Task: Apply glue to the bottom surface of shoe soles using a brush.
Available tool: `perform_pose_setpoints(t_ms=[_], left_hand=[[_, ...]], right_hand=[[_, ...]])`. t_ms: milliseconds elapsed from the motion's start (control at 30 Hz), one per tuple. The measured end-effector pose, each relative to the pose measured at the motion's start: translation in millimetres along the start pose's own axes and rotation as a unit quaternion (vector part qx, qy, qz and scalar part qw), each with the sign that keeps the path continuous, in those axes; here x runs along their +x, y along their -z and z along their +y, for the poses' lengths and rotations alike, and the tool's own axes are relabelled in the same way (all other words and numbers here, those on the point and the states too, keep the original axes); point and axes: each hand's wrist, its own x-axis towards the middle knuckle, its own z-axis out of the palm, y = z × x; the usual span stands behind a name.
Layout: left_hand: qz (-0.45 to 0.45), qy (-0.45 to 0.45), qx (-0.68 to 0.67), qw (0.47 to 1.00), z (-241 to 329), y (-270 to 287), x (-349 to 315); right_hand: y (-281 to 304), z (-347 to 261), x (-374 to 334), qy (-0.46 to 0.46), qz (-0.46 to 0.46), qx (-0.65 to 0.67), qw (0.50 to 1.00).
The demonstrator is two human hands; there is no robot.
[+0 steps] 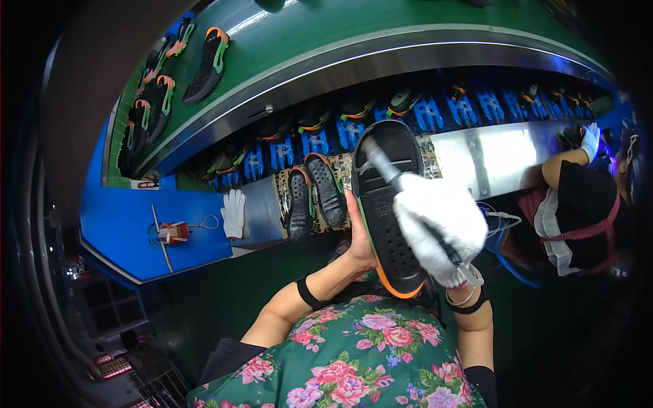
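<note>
My bare left hand (359, 234) grips the left edge of a black shoe sole (388, 224), thumb along its side. The sole has rows of small holes, a smooth panel at its far end and an orange and green rim. In a white knit glove, my right hand (439, 217) is wrapped round a brush (385, 166). The brush's tip is blurred and lies over the far part of the sole; whether it touches cannot be made out. Two similar black soles (299, 200) with coloured rims lie side by side on taped cardboard, left of my left hand.
Behind the bench (469, 156) runs a row of blue racks (315, 141) holding shoes. Above them, a green conveyor belt (326, 20) carries several shoes (207, 64). A white glove (233, 214) lies beside a blue tabletop (126, 224). A co-worker (578, 197) sits at the right.
</note>
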Motion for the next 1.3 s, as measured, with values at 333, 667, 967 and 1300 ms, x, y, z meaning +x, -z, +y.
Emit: perform_pose_setpoints(t_ms=[333,667,967,1300], left_hand=[[-0.069,-0.033,0.045,0.996,11,14,19],[0.017,-0.004,0.109,0.994,11,21,20],[0.059,-0.003,0.195,0.979,26,26,19],[0.119,0.009,0.207,0.971,34,14,21]], right_hand=[[4,3,1,-0.021,-0.044,0.032,0.998],[8,10,-1,-0.034,-0.078,0.115,0.990],[3,11,1,-0.044,-0.035,0.123,0.991],[2,8,-14,-0.023,-0.034,0.076,0.996]])
